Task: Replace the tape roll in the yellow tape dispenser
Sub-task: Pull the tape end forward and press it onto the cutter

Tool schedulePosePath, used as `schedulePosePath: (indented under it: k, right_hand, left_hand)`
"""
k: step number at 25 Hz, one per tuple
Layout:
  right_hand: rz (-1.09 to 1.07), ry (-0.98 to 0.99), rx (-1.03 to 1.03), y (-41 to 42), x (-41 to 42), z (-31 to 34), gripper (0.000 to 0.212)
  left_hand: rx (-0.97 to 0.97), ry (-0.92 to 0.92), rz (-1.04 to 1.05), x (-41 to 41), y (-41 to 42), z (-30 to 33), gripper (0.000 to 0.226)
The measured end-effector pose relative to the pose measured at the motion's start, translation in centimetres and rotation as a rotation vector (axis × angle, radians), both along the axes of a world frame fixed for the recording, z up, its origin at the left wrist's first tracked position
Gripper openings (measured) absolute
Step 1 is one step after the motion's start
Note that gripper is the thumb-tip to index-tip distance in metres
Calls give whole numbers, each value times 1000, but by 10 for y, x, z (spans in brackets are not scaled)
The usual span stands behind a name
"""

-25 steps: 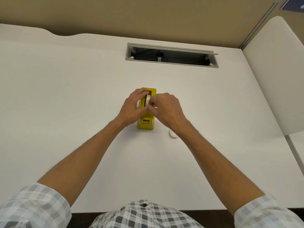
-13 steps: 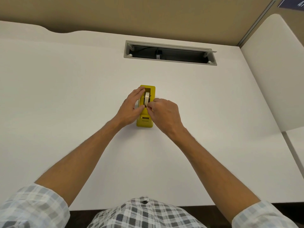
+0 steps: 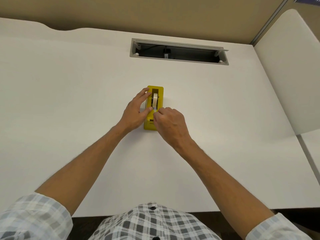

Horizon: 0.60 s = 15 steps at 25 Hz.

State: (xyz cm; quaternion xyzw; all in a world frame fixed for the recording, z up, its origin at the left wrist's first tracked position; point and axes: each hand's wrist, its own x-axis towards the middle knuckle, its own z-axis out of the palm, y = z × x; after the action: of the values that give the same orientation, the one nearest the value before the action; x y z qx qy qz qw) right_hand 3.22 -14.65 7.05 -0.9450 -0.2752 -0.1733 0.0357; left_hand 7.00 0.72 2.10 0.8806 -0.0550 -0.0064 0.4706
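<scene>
A wide white desk (image 3: 69,118) carries the yellow tape dispenser (image 3: 160,99) near its middle, lying lengthwise away from the person, with a grey cable slot (image 3: 179,51) set into the surface well beyond it. The left hand (image 3: 136,111) lies flat along the dispenser's left side, fingers spread and loose, thumb tip touching its top edge by the tape. The right hand (image 3: 170,123) covers the dispenser's near end, fingertips pinched together on the loose tape end (image 3: 155,110) drawn from the pale tape roll (image 3: 155,99), which stands upright in the dispenser's well.
</scene>
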Motion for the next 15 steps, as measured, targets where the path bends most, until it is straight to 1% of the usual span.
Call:
schedulePosePath:
  k: [6,9,11,15]
  right_hand:
    - [29,-2,8,1,-14,-5,22]
    - [31,-36,9,-1,-17,-8,22]
    - [43,-51,19,-2,-18,-9,22]
    - [58,-67,51,-4,-21,-13,22]
  left_hand:
    - [15,-32,61,-5,-1,-1,58]
    - [103,-74,97,-9,-1,0,52]
    - [178,-141,119,-11,-2,1,45]
    - [276,-295,178,-15,-8,-1,19]
